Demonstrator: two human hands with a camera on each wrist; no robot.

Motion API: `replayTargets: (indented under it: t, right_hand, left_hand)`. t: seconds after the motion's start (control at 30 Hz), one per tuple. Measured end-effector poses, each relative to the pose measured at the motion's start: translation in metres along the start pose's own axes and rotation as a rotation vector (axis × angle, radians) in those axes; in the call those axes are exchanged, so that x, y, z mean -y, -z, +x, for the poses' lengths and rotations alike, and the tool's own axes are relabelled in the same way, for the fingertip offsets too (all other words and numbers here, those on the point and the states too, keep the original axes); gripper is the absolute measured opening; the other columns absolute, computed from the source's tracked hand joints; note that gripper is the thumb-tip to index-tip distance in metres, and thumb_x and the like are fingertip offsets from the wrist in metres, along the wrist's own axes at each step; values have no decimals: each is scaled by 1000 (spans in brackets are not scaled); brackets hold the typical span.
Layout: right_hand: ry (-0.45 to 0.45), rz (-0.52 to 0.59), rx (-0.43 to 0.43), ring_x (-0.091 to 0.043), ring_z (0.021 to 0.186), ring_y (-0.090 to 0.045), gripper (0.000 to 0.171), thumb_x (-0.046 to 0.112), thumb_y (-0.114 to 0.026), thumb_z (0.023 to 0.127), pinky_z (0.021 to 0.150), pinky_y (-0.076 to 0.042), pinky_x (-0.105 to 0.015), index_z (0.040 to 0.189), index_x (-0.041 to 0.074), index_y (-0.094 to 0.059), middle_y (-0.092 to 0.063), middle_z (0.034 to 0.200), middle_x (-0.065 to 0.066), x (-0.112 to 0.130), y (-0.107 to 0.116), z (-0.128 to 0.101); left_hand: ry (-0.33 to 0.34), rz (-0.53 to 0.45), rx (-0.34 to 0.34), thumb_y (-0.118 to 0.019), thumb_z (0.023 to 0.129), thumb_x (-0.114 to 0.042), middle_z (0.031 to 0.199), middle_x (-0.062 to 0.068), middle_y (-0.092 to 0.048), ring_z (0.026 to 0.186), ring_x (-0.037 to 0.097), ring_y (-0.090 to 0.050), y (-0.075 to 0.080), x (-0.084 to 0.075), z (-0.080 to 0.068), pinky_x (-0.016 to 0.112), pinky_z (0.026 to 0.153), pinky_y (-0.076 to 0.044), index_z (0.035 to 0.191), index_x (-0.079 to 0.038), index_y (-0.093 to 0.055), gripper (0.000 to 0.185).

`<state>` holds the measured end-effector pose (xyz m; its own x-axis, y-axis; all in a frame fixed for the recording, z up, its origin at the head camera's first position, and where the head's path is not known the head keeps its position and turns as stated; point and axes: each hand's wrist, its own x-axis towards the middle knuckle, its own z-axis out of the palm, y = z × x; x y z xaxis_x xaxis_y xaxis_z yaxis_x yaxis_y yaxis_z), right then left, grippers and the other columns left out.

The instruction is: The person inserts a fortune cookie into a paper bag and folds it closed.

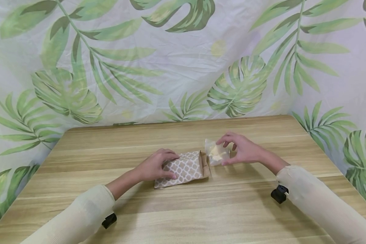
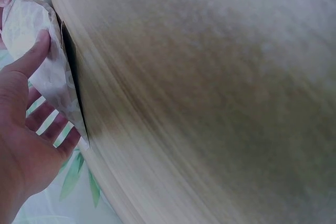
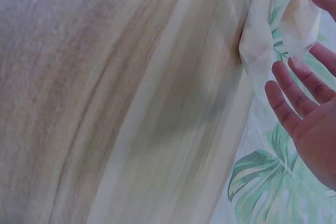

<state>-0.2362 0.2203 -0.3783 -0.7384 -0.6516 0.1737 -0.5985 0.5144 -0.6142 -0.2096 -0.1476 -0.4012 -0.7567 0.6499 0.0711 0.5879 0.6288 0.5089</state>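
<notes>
In the head view my left hand (image 1: 158, 165) grips a small brown paper bag (image 1: 186, 167) with a white lattice pattern, thumb on its upper face. In the left wrist view the fingers reach along the far side of the paper bag (image 2: 44, 51). The bag's folded, open-looking end faces right. Beside that end is a clear plastic packet (image 1: 215, 152) with something pale yellow inside. My right hand (image 1: 242, 149) is around the packet's right side, thumb near its lower edge and fingertips over its upper part. In the right wrist view the fingers (image 3: 296, 98) are spread and fairly straight.
Everything lies on a wood-grain table (image 1: 201, 210), its far edge close to a hanging white cloth (image 1: 183, 67) printed with green leaves. Small black devices sit under both sleeves (image 1: 305, 189) at the wrists.
</notes>
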Motion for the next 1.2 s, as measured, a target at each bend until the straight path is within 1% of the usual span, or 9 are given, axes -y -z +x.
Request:
replayTargets:
  t: [0.27,0.43,0.57,0.63,0.8,0.93,1.07,1.2]
  right_hand:
    - [30,11,13,-33,105,-64,65,22,-95,73,78,-58,-49,126,-1,-66,-64,120,-12,3,-1,-2]
    - [19,60,31,-30,104,-64,61,20,-93,75,78,-58,-48,126,-1,-67,-65,117,-11,8,-2,-4]
    - [-4,115,59,-30,104,-65,58,19,-90,81,81,-57,-50,128,-3,-66,-69,115,-10,10,-1,-5]
    - [-6,137,74,-30,105,-66,56,20,-88,84,82,-56,-48,130,-4,-66,-70,115,-10,9,-1,-4]
    - [-29,204,111,-25,105,-65,48,19,-78,93,83,-57,-40,132,-6,-65,-71,116,-9,6,0,-4]
    - [-62,233,142,-23,107,-65,45,18,-70,98,87,-56,-38,134,-7,-64,-71,119,-12,7,1,-5]
    - [-73,239,154,-24,110,-65,44,18,-68,99,91,-56,-39,134,-9,-63,-70,124,-16,9,2,-5]
    - [-62,241,160,-24,105,-65,43,17,-72,97,85,-57,-36,133,-6,-65,-70,118,-14,10,0,-5]
  left_hand:
    - [-3,-1,0,-89,82,-34,142,20,-59,134,39,-52,1,0,0,57,111,-42,140,-2,-63,71]
    - [-1,4,0,-89,82,-34,142,19,-59,134,39,-52,1,-1,1,56,111,-42,140,-2,-63,71]
    - [1,5,0,-89,82,-32,142,19,-59,134,39,-52,2,-2,1,56,111,-42,140,-2,-63,71]
    - [0,6,-1,-89,82,-32,142,19,-59,134,39,-52,2,-2,0,56,111,-42,140,-2,-63,71]
    - [-1,8,-1,-89,82,-33,142,19,-59,133,38,-52,1,-1,0,56,111,-42,140,-2,-63,71]
    - [0,6,-1,-89,82,-34,142,19,-59,134,39,-52,0,0,0,57,111,-43,141,-2,-63,71]
    - [1,5,0,-89,82,-35,143,19,-59,134,39,-52,-1,0,0,57,111,-42,141,-3,-63,72]
    - [-2,6,-1,-89,82,-35,142,19,-59,134,39,-52,-1,1,1,57,111,-42,141,-2,-63,72]
